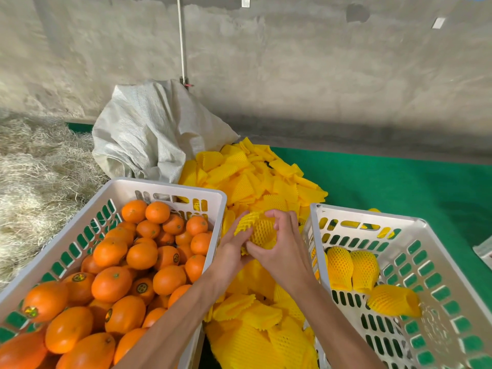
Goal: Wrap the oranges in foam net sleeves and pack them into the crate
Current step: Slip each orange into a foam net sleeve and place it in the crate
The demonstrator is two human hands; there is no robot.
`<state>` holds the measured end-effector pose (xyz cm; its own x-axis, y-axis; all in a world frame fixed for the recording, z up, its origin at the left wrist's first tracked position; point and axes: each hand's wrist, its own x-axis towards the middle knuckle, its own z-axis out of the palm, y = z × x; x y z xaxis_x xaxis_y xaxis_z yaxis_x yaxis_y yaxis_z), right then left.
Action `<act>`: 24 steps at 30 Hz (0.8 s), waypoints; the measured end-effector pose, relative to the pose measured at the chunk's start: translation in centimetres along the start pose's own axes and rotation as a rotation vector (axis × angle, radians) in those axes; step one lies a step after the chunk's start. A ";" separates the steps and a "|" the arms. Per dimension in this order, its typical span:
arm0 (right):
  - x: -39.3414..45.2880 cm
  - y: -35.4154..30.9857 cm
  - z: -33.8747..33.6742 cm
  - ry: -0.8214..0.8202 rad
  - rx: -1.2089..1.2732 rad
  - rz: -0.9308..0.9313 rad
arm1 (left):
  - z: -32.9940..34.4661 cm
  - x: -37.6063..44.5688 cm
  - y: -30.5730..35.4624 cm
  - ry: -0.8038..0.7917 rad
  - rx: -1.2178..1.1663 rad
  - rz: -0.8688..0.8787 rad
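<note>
— Head view. Progress?

— Three wrapped oranges [366, 278] lie in my packing crate [415, 227], lower right. The supply crate [170, 186], lower left, is heaped with bare oranges [111, 283]. Most remains.

— Hands?

— Centre frame: left hand [229, 255] and right hand [283, 253] both grip one foam net sleeve [262, 230], fingers curled round it, above the sleeve pile [255, 179].

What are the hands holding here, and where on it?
Both hands, left and right, grip one yellow foam net sleeve: left at its left edge, right around its lower right side.

wall [292, 75]: bare grey concrete | floor [399, 182]: green mat | straw [34, 166]: left
</note>
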<state>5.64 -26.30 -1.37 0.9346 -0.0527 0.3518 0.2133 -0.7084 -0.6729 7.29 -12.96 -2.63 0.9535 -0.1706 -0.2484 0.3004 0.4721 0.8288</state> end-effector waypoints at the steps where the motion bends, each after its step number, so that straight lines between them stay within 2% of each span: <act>1: 0.1 0.0 -0.1 0.018 -0.001 -0.009 | 0.1 0.0 0.2 0.010 -0.056 -0.010; 5: 0.1 0.2 -0.4 0.059 -0.009 -0.016 | 0.6 -0.5 1.0 0.045 -0.115 -0.064; 10: 0.0 0.2 -0.2 0.111 0.003 -0.016 | 0.3 -0.7 1.1 0.060 -0.045 -0.026; 14: 0.0 0.2 -0.1 0.160 0.114 0.039 | 0.1 -1.0 1.3 0.045 -0.025 0.015; 18: -0.1 0.1 -0.1 0.209 0.174 0.097 | 0.1 -0.9 1.6 0.019 -0.115 0.009; 24: 0.0 0.0 -0.2 0.189 0.126 0.080 | -0.1 -0.8 1.7 -0.018 -0.195 -0.048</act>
<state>5.55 -26.46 -1.20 0.8828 -0.2444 0.4012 0.1851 -0.6040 -0.7752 7.02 -11.90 -1.07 0.9381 -0.2115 -0.2744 0.3458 0.6217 0.7028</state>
